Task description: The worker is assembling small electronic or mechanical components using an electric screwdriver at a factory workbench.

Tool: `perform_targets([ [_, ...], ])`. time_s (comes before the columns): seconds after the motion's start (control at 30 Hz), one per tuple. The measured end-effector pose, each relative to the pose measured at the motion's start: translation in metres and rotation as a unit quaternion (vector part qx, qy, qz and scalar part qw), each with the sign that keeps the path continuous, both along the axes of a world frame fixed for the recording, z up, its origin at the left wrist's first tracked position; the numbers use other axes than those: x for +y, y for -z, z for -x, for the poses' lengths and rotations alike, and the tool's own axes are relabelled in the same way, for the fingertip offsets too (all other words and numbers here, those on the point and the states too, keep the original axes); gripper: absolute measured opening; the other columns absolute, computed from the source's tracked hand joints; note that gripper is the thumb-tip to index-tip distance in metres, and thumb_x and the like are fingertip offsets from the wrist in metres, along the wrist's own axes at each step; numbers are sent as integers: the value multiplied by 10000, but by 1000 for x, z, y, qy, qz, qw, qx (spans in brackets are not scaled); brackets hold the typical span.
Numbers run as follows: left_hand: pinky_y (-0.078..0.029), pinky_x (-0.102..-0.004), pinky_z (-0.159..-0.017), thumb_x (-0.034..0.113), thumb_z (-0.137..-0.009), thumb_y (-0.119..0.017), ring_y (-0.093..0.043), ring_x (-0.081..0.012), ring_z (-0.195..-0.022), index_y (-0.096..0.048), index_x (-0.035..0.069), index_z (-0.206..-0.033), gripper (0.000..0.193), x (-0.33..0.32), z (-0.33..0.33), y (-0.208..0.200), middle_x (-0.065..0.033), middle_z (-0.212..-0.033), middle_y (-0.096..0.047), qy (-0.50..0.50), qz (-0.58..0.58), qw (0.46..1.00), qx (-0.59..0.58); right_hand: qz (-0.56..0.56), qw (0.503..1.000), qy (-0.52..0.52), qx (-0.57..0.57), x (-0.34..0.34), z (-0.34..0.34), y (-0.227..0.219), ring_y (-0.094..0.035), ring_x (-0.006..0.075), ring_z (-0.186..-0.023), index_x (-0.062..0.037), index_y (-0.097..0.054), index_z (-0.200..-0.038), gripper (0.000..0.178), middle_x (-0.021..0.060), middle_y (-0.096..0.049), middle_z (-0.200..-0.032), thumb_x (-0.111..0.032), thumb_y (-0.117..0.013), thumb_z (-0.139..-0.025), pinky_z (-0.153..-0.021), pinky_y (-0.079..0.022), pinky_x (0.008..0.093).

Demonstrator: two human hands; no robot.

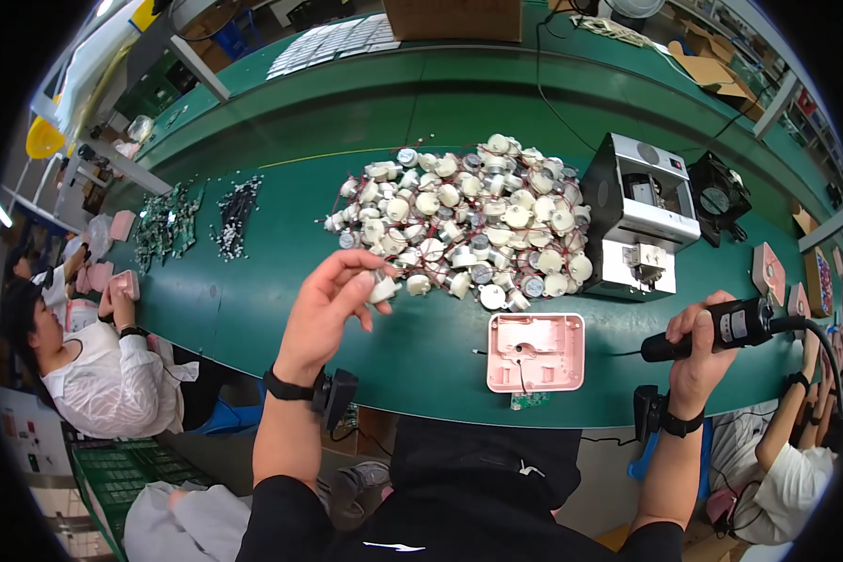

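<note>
My left hand (332,298) is closed on a small white-capped motor (381,287) at the near left edge of a large heap of similar motors (459,217) with red wires. In my right hand (701,361) is a black electric screwdriver (691,339), its thin bit pointing left and its cable leaving to the right. Between my hands an open pink plastic housing (571,377) lies on the green table; a thin dark wire runs inside it. A small green circuit board (531,401) sits against its near side. The screwdriver's bit is apart from the housing.
A grey-and-black machine (632,225) stands right of the heap, beside a black fan-like device (721,199). Circuit boards (167,229) and small dark parts (236,217) lie far left. Pink housings (768,273) are at the right. People sit working on both sides.
</note>
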State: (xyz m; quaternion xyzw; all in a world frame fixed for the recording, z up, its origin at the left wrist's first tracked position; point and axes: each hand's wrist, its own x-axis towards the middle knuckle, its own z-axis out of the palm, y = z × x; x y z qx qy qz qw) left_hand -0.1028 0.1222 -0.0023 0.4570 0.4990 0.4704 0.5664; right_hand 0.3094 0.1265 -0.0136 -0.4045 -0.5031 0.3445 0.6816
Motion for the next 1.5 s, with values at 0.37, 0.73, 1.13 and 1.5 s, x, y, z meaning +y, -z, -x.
perform_targets([
  [0.37,-524,-303,-801,13,-840,-659,-660,-199,-886,-647,28,-1102,263,-18,-93,12,-80,-1048,-686,201,-146,932,265,43,999,28,-2,4,6,-10,-496,162,-549,-17,-453,-1055,234,63,-504,-679,-67,-614,-894,-556,-446,306],
  [0.73,-449,-395,-893,89,-741,-738,-599,-253,-1006,-640,75,-1077,351,-19,-130,36,-78,-1000,-645,169,-374,799,440,12,1000,3,-6,-1,3,-6,-509,167,-534,-5,-457,-1043,248,80,-530,-667,-73,-629,-879,-562,-466,312],
  [1.13,-443,-409,-908,81,-733,-741,-588,-279,-961,-634,88,-1060,344,-16,-142,49,-67,-966,-605,129,-358,831,407,-93,988,-78,94,-24,45,-46,-556,147,-573,-24,-422,-1072,335,64,-548,-693,-69,-669,-850,-551,-474,281],
  [1.5,-464,-416,-877,60,-726,-733,-579,-313,-945,-625,66,-1067,358,-14,-150,55,-96,-983,-597,124,-338,862,357,-121,992,33,-31,60,16,-85,-525,177,-545,-31,-513,-996,199,69,-537,-681,-204,-593,-937,-556,-453,329],
])
